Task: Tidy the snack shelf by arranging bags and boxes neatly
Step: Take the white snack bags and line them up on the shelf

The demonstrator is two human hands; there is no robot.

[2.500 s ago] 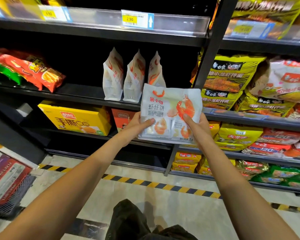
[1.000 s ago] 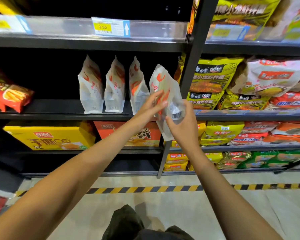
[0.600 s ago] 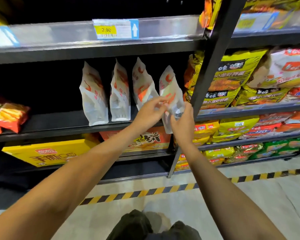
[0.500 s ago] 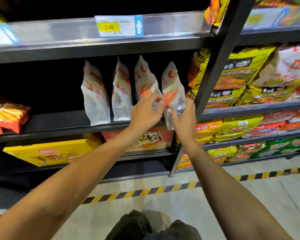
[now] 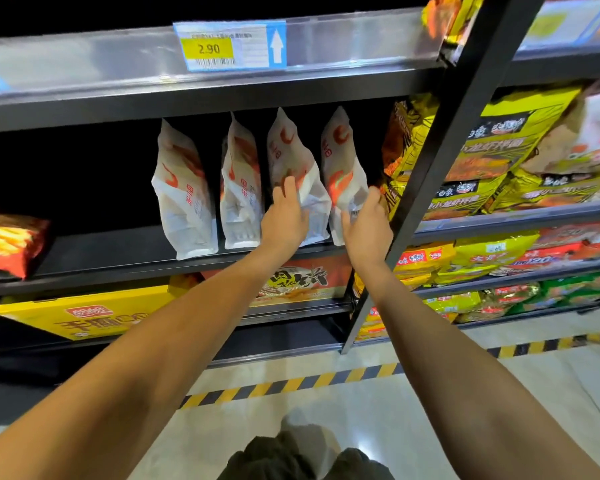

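Observation:
Four white shrimp cracker bags stand upright in a row on the dark middle shelf [image 5: 118, 258]. The rightmost bag [image 5: 342, 161] stands on the shelf beside the black upright post [image 5: 447, 161]. My right hand [image 5: 366, 225] holds this bag at its lower right, thumb in front and fingers behind. My left hand [image 5: 284, 218] rests with straight fingers against the lower left side of the third bag [image 5: 291, 150]. The two bags on the left [image 5: 184, 199] stand untouched.
A red chip bag [image 5: 7, 244] lies at the shelf's left end, with a wide dark gap beside it. Below sit a yellow box [image 5: 84, 317] and an orange box [image 5: 298, 278]. Yellow noodle bags [image 5: 482, 150] fill the right bay. A price tag [image 5: 229, 45] hangs above.
The bag I held flat in both hands was turned edge-on and carried up to the shelf. It now stands as the fourth in the row. My left hand shifted onto the third bag.

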